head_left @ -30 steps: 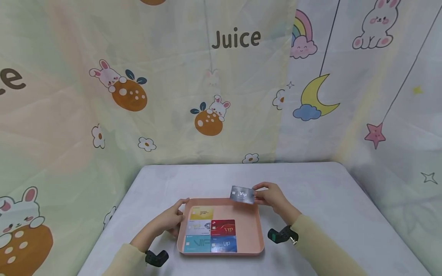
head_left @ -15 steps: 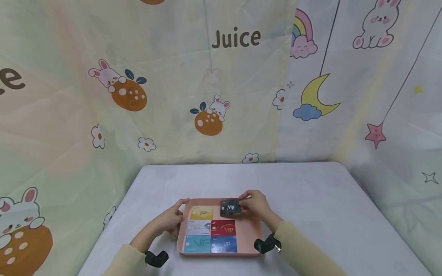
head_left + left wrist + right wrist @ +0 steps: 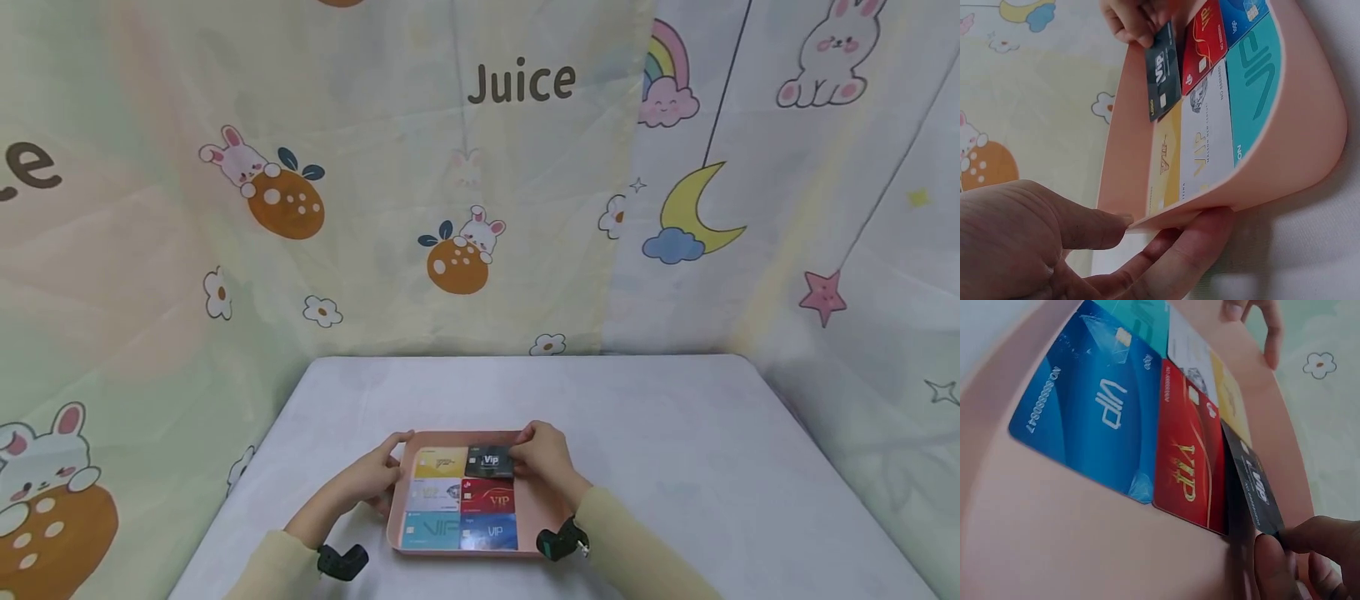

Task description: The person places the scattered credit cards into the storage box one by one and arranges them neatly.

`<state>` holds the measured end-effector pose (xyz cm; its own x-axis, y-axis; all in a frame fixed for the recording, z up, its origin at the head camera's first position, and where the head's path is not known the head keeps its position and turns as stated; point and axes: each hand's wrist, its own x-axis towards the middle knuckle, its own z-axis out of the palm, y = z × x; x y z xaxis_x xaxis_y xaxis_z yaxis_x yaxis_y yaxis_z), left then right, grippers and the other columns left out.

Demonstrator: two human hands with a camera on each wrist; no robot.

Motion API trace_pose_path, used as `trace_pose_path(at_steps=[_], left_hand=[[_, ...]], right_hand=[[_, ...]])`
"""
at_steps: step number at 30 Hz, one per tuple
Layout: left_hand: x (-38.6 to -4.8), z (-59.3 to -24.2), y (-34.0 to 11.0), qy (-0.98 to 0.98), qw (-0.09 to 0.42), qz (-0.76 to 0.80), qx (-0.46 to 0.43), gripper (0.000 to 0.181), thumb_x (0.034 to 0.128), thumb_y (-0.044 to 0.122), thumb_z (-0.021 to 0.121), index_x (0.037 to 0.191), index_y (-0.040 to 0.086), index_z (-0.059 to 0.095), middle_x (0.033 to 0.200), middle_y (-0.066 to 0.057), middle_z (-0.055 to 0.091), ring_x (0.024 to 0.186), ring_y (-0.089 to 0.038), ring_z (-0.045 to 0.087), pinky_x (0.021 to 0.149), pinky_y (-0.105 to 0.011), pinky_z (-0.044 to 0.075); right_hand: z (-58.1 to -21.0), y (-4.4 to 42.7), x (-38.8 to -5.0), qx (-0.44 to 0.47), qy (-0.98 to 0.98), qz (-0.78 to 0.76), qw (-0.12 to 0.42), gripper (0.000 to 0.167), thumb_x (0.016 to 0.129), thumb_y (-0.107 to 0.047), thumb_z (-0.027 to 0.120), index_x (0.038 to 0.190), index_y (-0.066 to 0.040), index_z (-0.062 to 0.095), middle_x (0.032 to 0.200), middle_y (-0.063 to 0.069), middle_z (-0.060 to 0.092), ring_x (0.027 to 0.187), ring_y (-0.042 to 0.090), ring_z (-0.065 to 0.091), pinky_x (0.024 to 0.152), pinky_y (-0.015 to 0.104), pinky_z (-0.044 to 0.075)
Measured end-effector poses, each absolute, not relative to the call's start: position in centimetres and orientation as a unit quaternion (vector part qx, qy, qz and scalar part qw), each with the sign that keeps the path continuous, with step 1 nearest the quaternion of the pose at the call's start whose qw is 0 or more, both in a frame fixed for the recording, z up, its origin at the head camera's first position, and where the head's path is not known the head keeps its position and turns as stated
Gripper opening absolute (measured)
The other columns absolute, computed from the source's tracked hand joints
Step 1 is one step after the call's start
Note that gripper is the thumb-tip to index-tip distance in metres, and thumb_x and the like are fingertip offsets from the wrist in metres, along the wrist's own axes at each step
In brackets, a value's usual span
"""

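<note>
My right hand [image 3: 546, 457] pinches the right end of a black VIP card [image 3: 1255, 484]. In the right wrist view this card is tilted, its held end raised off the pink tray [image 3: 542, 508]. It lies beside the yellow card [image 3: 439, 462] and above the red VIP card [image 3: 488, 497] in the head view. A white card [image 3: 432, 494], a teal card [image 3: 431, 530] and a blue card [image 3: 489, 532] lie flat in the tray, edge to edge. At the tray's left rim, my left hand [image 3: 366, 477] grips the wall, thumb inside and fingers outside, as the left wrist view shows.
The tray stands near the front of a white table [image 3: 660, 433]. Its right-hand strip shows bare pink. A printed curtain [image 3: 375, 167] hangs behind the table and along both sides. Black wrist cameras [image 3: 342, 562] sit on both wrists.
My right hand has carried the black card left and down from above the tray's back right rim to beside the yellow card. The left hand keeps its hold on the tray.
</note>
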<state>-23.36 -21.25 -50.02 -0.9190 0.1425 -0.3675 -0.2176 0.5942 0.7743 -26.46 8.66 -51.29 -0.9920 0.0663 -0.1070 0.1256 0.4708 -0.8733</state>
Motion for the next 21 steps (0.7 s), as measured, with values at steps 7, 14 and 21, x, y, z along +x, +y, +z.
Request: trace_pose_path(at_steps=[7, 14, 21], left_hand=[[-23.6, -50.1, -21.1, 0.869, 0.206, 0.449, -0.016, 0.066, 0.1003, 0.004, 0.053, 0.161, 0.022, 0.032, 0.108, -0.015, 0.061, 0.075, -0.024, 0.067, 0.051, -0.033, 0.059], [-23.6, -50.0, -20.9, 0.871, 0.205, 0.446, -0.021, 0.065, 0.1015, 0.006, 0.054, 0.161, 0.023, 0.033, 0.107, -0.015, 0.061, 0.076, -0.024, 0.066, 0.051, -0.033, 0.058], [-23.4, -50.1, -21.3, 0.873, 0.203, 0.443, -0.025, 0.066, 0.1010, 0.005, 0.054, 0.161, 0.023, 0.032, 0.109, -0.016, 0.060, 0.075, -0.024, 0.067, 0.051, -0.033, 0.058]], right_hand=[[-51.7, 8.4, -26.2, 0.043, 0.879, -0.475, -0.009, 0.023, 0.081, -0.003, 0.078, 0.075, -0.007, 0.056, 0.069, 0.005, 0.058, 0.056, 0.013, 0.060, 0.049, 0.023, 0.050], [-51.4, 8.7, -25.9, 0.045, 0.889, -0.456, -0.022, 0.023, 0.085, -0.009, 0.077, 0.075, -0.008, 0.057, 0.068, 0.004, 0.056, 0.062, 0.016, 0.057, 0.052, 0.024, 0.046], [-50.7, 9.4, -25.7, 0.040, 0.892, -0.450, -0.029, 0.023, 0.088, -0.014, 0.078, 0.078, -0.007, 0.059, 0.071, 0.004, 0.057, 0.069, 0.018, 0.056, 0.058, 0.026, 0.047]])
